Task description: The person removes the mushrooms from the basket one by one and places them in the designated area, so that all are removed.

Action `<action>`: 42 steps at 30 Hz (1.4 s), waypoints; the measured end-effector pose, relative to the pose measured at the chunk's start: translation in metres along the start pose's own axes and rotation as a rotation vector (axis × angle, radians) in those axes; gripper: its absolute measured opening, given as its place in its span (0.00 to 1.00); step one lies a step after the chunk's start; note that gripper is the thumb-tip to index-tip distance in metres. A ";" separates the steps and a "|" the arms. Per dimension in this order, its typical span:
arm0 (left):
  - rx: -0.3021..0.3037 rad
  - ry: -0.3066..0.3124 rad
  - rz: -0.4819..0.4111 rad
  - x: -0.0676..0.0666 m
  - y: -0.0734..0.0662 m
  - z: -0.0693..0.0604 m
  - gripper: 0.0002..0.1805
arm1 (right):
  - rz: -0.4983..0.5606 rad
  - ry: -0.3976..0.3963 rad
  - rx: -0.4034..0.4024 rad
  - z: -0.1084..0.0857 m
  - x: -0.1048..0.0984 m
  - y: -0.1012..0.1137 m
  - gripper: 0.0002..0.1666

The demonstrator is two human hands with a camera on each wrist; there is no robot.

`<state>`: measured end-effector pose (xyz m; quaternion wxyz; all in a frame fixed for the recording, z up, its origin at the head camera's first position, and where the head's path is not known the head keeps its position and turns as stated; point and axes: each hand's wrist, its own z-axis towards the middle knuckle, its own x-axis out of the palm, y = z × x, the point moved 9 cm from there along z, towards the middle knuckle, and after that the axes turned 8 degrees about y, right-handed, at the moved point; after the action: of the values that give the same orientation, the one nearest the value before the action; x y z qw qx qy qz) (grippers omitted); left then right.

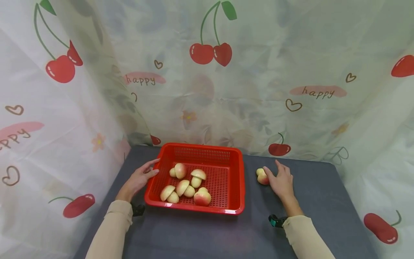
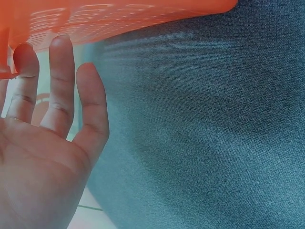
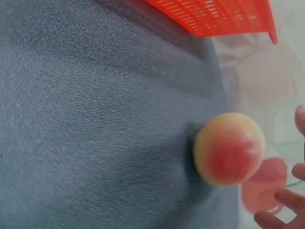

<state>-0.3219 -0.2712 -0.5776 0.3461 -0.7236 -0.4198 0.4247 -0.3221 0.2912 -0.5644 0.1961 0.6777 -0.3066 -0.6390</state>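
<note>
A red plastic basket [image 1: 225,158] stands on the dark table, holding several toy mushrooms, among them one mushroom [image 1: 198,174] with a pale stem. My left hand [image 1: 139,180] is at the basket's left rim, its fingers [image 2: 59,81] extended against or close to the outer wall. To the right of the basket lies a single toy mushroom [image 1: 263,178], cream with a red-blushed cap [image 3: 229,150]. My right hand [image 1: 283,181] hovers just right of that mushroom with thumb and fingers spread. A gap shows between the fingers and the cap in the right wrist view.
The dark grey cloth-covered table [image 1: 194,233] reaches to a white curtain [image 1: 252,108] printed with cherries, which hangs behind it and on both sides. Dark bands with small devices, such as the right wrist device [image 1: 276,221], sit at both wrists.
</note>
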 end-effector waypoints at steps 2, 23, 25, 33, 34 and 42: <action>0.006 -0.001 0.006 -0.001 -0.001 0.000 0.32 | -0.041 0.001 -0.012 -0.002 -0.002 0.008 0.51; 0.012 0.006 -0.035 0.001 0.000 -0.001 0.32 | -0.454 0.073 -0.201 -0.015 0.003 0.077 0.61; 0.008 0.000 -0.038 0.001 0.000 -0.001 0.31 | -0.476 0.079 -0.227 -0.016 0.005 0.083 0.60; 0.018 -0.002 -0.005 0.003 -0.003 -0.004 0.32 | -0.535 0.069 -0.331 -0.020 0.009 0.112 0.57; 0.018 -0.003 -0.005 0.002 -0.003 -0.004 0.32 | -0.539 0.075 -0.338 -0.020 0.010 0.115 0.57; 0.019 0.000 -0.009 0.003 -0.002 -0.004 0.32 | -0.580 0.147 -0.431 -0.023 0.024 0.145 0.56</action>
<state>-0.3183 -0.2683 -0.5750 0.3548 -0.7184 -0.4191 0.4270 -0.3233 0.1658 -0.4841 0.1665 0.7236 0.0544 -0.6676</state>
